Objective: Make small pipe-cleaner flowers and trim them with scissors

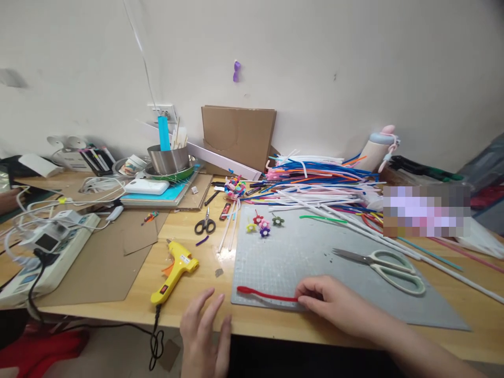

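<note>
The right hand (326,302) pinches one end of a fuzzy red pipe cleaner (268,295) lying along the near edge of the gridded grey cutting mat (291,262), while the left hand (207,333), empty with fingers spread, hovers near the table edge.

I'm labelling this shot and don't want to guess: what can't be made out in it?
Head view:
- Right end of the red fuzzy strip: hidden by the right hand.
- Left hand's wrist: cut off by the bottom edge.
- Whatever lies behind the pixelated patch: masked by its blocks.
- Wording on the yellow glue gun's label: too small and blurred.
</note>
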Available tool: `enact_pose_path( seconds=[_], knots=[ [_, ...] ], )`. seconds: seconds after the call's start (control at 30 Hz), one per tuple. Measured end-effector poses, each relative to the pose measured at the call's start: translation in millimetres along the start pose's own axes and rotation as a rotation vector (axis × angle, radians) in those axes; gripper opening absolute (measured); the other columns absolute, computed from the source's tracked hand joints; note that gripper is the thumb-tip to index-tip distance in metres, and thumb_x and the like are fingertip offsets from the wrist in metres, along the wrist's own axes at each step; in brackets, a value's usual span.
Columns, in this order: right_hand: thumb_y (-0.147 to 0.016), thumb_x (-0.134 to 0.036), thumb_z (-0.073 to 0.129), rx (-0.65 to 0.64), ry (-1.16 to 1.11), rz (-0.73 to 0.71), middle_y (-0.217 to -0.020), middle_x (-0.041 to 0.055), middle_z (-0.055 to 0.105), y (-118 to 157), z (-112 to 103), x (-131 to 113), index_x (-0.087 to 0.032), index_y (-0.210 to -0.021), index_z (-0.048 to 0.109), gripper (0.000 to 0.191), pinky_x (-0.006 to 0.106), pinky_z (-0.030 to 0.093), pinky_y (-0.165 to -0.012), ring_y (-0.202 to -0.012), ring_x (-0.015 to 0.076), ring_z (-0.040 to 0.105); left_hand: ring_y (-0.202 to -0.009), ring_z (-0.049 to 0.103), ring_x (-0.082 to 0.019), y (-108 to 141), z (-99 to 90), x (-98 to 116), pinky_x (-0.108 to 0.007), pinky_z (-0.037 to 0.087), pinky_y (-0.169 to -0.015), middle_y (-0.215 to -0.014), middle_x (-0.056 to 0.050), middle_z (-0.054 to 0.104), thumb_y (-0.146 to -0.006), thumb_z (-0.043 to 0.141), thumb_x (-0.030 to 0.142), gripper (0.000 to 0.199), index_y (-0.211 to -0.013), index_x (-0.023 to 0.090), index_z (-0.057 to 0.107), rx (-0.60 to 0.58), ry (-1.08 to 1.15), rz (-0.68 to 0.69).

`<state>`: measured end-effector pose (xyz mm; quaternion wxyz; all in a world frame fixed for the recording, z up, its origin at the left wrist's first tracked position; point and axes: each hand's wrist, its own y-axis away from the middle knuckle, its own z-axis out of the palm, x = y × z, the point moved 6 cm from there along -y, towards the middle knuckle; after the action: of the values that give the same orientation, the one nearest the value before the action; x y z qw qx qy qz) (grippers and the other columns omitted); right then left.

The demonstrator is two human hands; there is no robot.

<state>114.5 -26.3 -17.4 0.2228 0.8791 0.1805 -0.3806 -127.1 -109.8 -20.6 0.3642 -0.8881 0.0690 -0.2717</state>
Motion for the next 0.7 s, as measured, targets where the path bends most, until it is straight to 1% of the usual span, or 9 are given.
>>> enact_pose_path(
  seconds=[0.03,0.1,0.23,0.33,0.47,0.6,0.7],
  knots=[
    [-0.082,-0.026,0.049,-0.010,0.008,0.003,-0.075,0.0001,0.065,-0.9,-0.3,-0.7,-0.019,-0.077,0.064,0.017,0.025,0.039,-0.062,-0.070,0.0139,0.055,-0.108,0.049,-0.027,1.4,2.4,3.0,-0.043,0.034,-0.092,-0.117,-0.010,0.054,-0.076,0.059,0.016,0.038,-0.112,0.027,0.058,0.000,-0.080,0.044],
    [-0.082,-0.026,0.049,-0.028,0.019,0.004,-0.073,-0.0002,0.063,-3.1,-0.4,-0.9,-0.019,-0.076,0.064,0.017,0.024,0.038,-0.060,-0.068,0.0131,0.054,-0.109,0.047,-0.029,3.6,7.3,6.0,-0.047,0.030,-0.093,-0.118,-0.010,0.053,-0.075,0.060,0.017,0.033,-0.105,0.028,0.063,0.000,-0.176,0.071],
    [-0.082,-0.024,0.049,-0.058,0.024,-0.001,-0.070,-0.0006,0.061,-8.3,2.3,3.1,-0.019,-0.076,0.064,0.017,0.022,0.036,-0.056,-0.064,0.0115,0.050,-0.106,0.048,-0.028,7.1,11.0,8.5,-0.046,0.030,-0.091,-0.116,-0.009,0.053,-0.074,0.060,0.017,0.029,-0.100,0.029,0.067,0.055,-0.207,0.084],
    [-0.082,-0.026,0.049,-0.069,0.032,0.005,-0.069,-0.0008,0.061,-10.9,5.0,7.0,-0.019,-0.077,0.065,0.018,0.022,0.034,-0.055,-0.062,0.0112,0.049,-0.105,0.049,-0.027,8.6,13.3,9.9,-0.046,0.028,-0.092,-0.117,-0.008,0.053,-0.075,0.059,0.019,0.032,-0.102,0.032,0.067,0.067,-0.239,0.109],
    [-0.082,-0.026,0.049,-0.067,0.038,0.003,-0.070,-0.0006,0.062,-11.5,5.6,8.3,-0.020,-0.077,0.064,0.017,0.023,0.035,-0.056,-0.063,0.0118,0.050,-0.104,0.048,-0.026,9.2,17.6,11.4,-0.046,0.023,-0.095,-0.119,-0.006,0.054,-0.076,0.057,0.025,0.033,-0.106,0.035,0.066,0.041,-0.285,0.138],
    [-0.081,-0.024,0.050,-0.064,0.037,-0.004,-0.072,-0.0003,0.063,-11.1,4.5,7.8,-0.020,-0.075,0.064,0.016,0.022,0.036,-0.057,-0.064,0.0121,0.052,-0.104,0.048,-0.026,8.0,16.4,10.4,-0.046,0.023,-0.094,-0.118,-0.005,0.055,-0.076,0.056,0.026,0.033,-0.107,0.037,0.065,0.046,-0.301,0.128],
    [-0.081,-0.024,0.049,-0.080,0.041,-0.008,-0.070,-0.0004,0.062,-11.5,5.2,7.9,-0.020,-0.074,0.063,0.016,0.022,0.035,-0.055,-0.063,0.0120,0.051,-0.103,0.048,-0.025,6.4,17.3,13.0,-0.044,0.024,-0.094,-0.118,-0.006,0.054,-0.075,0.058,0.027,0.036,-0.109,0.037,0.064,0.012,-0.348,0.177]
  ],
)
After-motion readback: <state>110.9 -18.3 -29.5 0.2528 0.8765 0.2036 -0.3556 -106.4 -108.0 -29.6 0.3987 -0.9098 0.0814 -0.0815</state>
